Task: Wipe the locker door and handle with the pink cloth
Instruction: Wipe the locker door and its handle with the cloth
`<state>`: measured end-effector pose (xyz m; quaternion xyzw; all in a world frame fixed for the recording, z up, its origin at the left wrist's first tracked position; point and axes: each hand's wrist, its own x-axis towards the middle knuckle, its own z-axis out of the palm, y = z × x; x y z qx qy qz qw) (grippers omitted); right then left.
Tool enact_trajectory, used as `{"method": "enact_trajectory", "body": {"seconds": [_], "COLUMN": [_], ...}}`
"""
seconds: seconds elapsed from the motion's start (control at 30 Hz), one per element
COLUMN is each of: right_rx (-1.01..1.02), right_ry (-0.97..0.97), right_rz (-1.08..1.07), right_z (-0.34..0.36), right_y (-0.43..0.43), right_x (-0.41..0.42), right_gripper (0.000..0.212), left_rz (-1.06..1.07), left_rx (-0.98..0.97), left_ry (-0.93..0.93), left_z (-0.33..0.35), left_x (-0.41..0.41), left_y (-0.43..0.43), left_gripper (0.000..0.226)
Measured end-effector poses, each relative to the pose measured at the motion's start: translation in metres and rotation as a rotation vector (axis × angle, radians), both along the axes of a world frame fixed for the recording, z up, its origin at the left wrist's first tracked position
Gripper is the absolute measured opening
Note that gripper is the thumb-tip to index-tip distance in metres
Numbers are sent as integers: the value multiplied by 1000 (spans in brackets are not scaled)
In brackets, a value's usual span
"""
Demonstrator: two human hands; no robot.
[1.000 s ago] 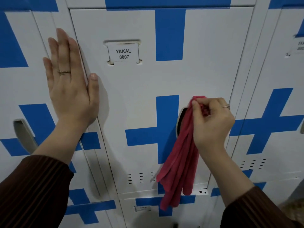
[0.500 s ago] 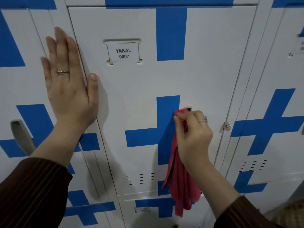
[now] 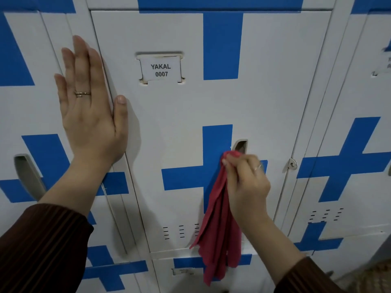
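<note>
The white locker door (image 3: 173,127) with blue cross markings and a label reading YAKAL 0007 fills the middle of the view. Its recessed handle (image 3: 240,145) shows just above my right hand (image 3: 247,185). My right hand pinches the top of the pink cloth (image 3: 218,235) against the door just below the handle opening; the rest of the cloth hangs down past the vent slots. My left hand (image 3: 88,102) lies flat, fingers straight, on the door's left edge and the neighbouring locker.
Neighbouring lockers stand on both sides, the left one with its own recessed handle (image 3: 27,176). A small metal hasp (image 3: 292,164) sits on the frame right of the door. Another locker door (image 3: 190,271) lies below. A woven basket (image 3: 368,275) shows at bottom right.
My right hand moved with the cloth from the handle's right side leftward and down, then shifted slightly right, baring the handle's upper opening. My left hand stayed pressed in place.
</note>
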<state>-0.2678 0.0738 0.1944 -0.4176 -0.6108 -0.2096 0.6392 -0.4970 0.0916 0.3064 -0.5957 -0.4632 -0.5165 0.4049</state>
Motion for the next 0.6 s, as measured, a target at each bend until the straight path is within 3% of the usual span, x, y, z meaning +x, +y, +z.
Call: {"method": "enact_trajectory", "body": {"seconds": [0.17,0.37,0.47,0.6], "right_rx": [-174,10,27,-159], "right_ry": [-56,152,66,-95], "right_rz": [18,56,32,10], "right_z": [-34,21,12,-43], "right_y": [-8,0,1,-8], "right_x": [5,1,0,4], "right_gripper": [12,3,9,13], "left_rz": [-5,-5,-8,-9], "left_rx": [-2,-7,-9,-10], "left_ry": [-2,-5,-6,-7], "left_z": [-1,-1,-1,-2], "left_x": [1,2,1,2], "left_y": [-2,-2,-2,-1], "left_gripper": [56,56,56,56]}}
